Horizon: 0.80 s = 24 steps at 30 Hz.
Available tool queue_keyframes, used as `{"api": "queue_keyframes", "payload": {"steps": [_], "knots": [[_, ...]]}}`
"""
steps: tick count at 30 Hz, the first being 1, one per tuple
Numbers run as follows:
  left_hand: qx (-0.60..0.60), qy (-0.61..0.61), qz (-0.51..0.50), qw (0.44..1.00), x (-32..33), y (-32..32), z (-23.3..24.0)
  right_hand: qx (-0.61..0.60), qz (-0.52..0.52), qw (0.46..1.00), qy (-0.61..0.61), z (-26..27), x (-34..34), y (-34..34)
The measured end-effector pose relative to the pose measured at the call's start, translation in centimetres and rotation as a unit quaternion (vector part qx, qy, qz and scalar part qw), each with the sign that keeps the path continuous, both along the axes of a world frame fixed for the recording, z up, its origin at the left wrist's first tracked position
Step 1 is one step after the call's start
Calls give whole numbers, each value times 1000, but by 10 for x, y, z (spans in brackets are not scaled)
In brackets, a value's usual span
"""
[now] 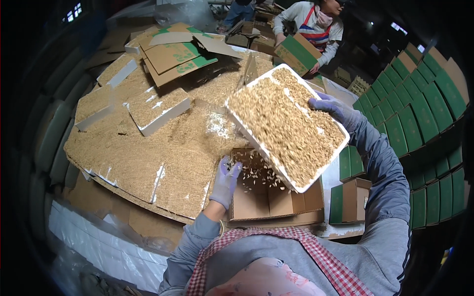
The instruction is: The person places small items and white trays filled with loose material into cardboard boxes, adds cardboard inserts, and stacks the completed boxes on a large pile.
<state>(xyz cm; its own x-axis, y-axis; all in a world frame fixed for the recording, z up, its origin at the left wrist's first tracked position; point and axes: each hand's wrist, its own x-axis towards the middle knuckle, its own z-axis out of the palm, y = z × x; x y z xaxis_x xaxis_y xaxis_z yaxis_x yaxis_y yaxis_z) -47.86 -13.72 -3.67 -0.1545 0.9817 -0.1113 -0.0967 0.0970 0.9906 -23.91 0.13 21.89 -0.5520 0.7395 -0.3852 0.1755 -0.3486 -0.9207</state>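
Observation:
My right hand (333, 109), in a pale purple work glove, grips the right long rim of a white foam tray (324, 174). Tan, husk-like loose material (281, 122) covers the tray, which is tilted and blurred by motion. Pale bits (263, 174) are falling past its lower edge into an open cardboard box (274, 205). The near inside walls of the box show; the tray hides its right far part. At the left wall of the box is my gloved left hand (226, 181), its thumb and fingers on either side of the wall's rim.
Husk material covers the large table (140, 159), with another foam tray (163, 120) and flattened cartons (177, 59) on it. Green cartons (422, 100) are stacked at the right; one carton (350, 201) stands nearer. A person (311, 26) across the table holds a carton (298, 53).

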Motion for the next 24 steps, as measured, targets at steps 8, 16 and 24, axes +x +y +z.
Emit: {"api": "queue_keyframes", "payload": {"steps": [8,16,24], "knots": [[-6,-106,63,992,-4,-10,33,57,462,853,-237,-64,-27,-8],[6,-65,55,996,-10,-22,5,314,430,831,-163,-184,-23,-9],[-43,-62,60,995,-47,11,0,701,-80,687,-174,-148,61,16]]}}
